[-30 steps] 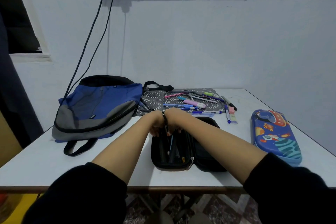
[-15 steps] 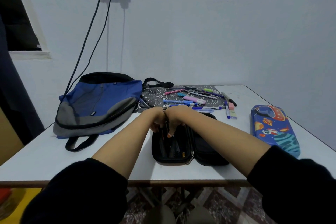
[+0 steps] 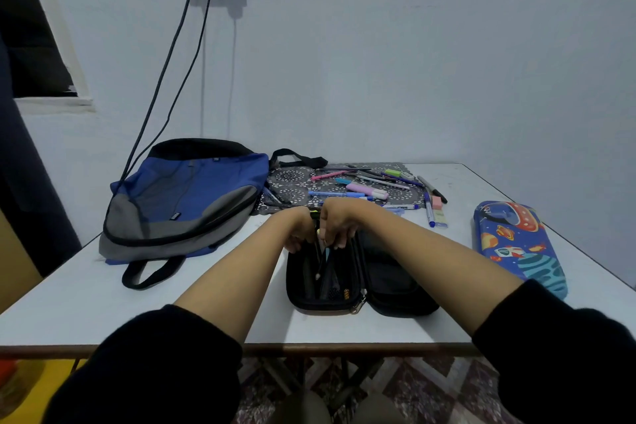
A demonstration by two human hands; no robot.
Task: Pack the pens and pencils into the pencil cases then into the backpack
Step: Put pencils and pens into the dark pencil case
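We show a white table [image 3: 69,303] set against a wall, seen from above the person's forearms. The largest item on it is a blue and grey backpack [image 3: 186,196], lying flat at the far left with one black strap looped toward the near edge. Just right of the backpack lies a patterned mat [image 3: 292,179], which it partly overlaps. At the right edge of the table, well apart from the hands, a blue rocket-print pencil case [image 3: 516,244] rests closed. At the near centre a black pencil case [image 3: 395,279] lies unzipped and spread flat, with its two halves side by side. The left hand [image 3: 299,231] and right hand [image 3: 339,224] meet over the far end of the case's left half, knuckles almost touching. The right hand's fingers curl round a bundle of pens [image 3: 315,217], whose lower ends slant down into that half. The left hand's fingers are also bent downward at the rim, but we cannot tell whether they clasp the bundle, the rim or nothing. Loose pens [image 3: 347,194] are scattered across the mat beyond the hands, among them a pink highlighter [image 3: 366,190]. A black marker [image 3: 432,188] and a small pink eraser [image 3: 437,202] lie on the bare table beside the mat.
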